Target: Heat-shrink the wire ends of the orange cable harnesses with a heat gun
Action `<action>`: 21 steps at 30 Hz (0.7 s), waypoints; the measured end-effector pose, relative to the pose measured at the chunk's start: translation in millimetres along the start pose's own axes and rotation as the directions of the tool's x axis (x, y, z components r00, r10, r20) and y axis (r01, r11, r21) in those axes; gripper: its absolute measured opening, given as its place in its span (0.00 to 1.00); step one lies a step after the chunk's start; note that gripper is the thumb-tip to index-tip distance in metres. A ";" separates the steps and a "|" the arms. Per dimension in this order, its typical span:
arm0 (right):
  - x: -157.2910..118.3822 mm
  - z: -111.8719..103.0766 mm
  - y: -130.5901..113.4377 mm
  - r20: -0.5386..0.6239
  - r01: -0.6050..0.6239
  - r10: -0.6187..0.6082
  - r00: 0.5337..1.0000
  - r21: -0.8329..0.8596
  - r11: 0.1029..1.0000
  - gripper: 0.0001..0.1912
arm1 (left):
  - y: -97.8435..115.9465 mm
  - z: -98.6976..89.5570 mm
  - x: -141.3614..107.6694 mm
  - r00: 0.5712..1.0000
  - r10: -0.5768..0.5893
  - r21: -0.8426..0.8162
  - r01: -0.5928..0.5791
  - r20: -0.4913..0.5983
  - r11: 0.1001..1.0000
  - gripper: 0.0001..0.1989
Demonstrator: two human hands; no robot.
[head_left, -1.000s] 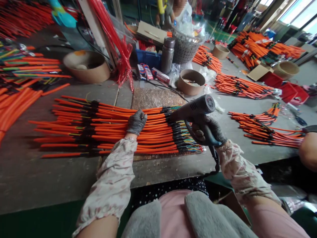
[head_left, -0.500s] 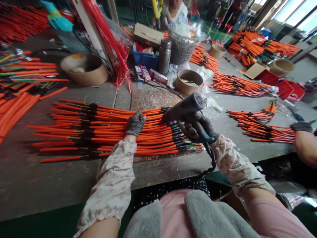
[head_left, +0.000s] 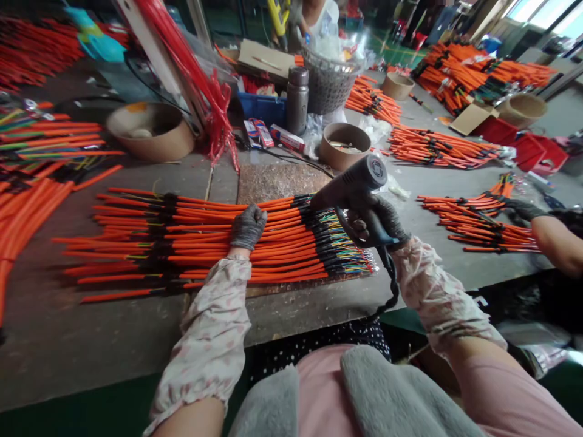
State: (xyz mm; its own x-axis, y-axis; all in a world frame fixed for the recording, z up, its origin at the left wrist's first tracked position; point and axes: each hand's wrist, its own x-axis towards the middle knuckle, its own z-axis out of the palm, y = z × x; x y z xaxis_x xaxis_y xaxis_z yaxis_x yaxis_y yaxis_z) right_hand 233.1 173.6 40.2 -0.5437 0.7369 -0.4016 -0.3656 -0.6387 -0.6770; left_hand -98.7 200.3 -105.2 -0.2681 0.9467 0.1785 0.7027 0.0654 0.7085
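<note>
A row of orange cables [head_left: 282, 258] lies side by side on the table, with black sleeves and thin coloured wire ends at the right. My left hand [head_left: 248, 227], in a dark grey glove, is closed in a fist on the cables at mid-length; what lies inside the fist is partly hidden. In my gloved right hand [head_left: 380, 218] is a dark heat gun [head_left: 348, 182], held by its handle. Its nozzle points left and down over the black sleeves at the upper cables. A black cord [head_left: 390, 282] hangs from the handle.
A worn board [head_left: 282, 182] lies beneath and behind the cables. Cardboard rings [head_left: 150, 130], a metal flask [head_left: 297, 100] and a grey basket [head_left: 330, 76] stand at the back. At right, a co-worker's gloved hand [head_left: 523, 209] touches another orange cable bundle [head_left: 483, 224].
The heat gun has shifted a little right and up, uncovering more of the black sleeves. My left hand stays in place. The co-worker's hand has moved left onto their cables.
</note>
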 end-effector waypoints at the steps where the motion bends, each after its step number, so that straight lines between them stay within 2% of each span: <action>1: 0.6 2.8 -0.8 -0.013 -0.002 0.002 1.000 0.001 1.000 0.18 | -0.1 -0.1 -0.2 1.000 0.000 0.005 0.000 0.002 1.000 0.15; 4: 3.4 6.1 -4.7 -0.041 -0.013 0.014 0.999 0.028 1.000 0.21 | 0.1 -1.0 -1.0 1.000 0.001 0.019 -0.001 0.009 1.000 0.16; 8: 9.4 -0.8 -7.2 -0.036 -0.026 0.029 0.999 0.077 0.997 0.11 | 0.0 -1.2 -1.5 1.000 0.011 0.027 -0.012 0.016 1.000 0.16; 14: -0.7 -7.0 -1.0 0.048 -0.075 0.071 0.996 0.097 0.992 0.10 | -3.5 1.8 -0.7 0.999 0.030 0.062 -0.032 0.040 0.998 0.16; 16: -7.0 -7.8 1.7 0.057 -0.076 0.071 0.996 0.094 0.993 0.10 | -4.2 3.7 -1.3 0.990 0.092 0.064 -0.099 0.105 0.993 0.13; 18: -12.3 -9.3 2.7 0.070 -0.068 0.062 0.996 0.089 0.994 0.12 | -3.2 6.0 -3.5 0.944 0.234 0.071 -0.257 0.234 0.964 0.10; 21: -19.5 -12.1 1.0 0.084 -0.076 0.069 0.994 0.085 0.994 0.15 | 1.9 9.8 -9.5 0.804 0.417 0.141 -0.514 0.425 0.846 0.14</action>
State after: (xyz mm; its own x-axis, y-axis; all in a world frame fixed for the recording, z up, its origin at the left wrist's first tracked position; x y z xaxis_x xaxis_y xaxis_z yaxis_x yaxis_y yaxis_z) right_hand 252.4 161.3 39.9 -0.6289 0.6700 -0.3944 -0.3858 -0.7094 -0.5899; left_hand -88.4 194.6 -112.2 0.3576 0.9219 0.1492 0.8252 -0.3867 0.4118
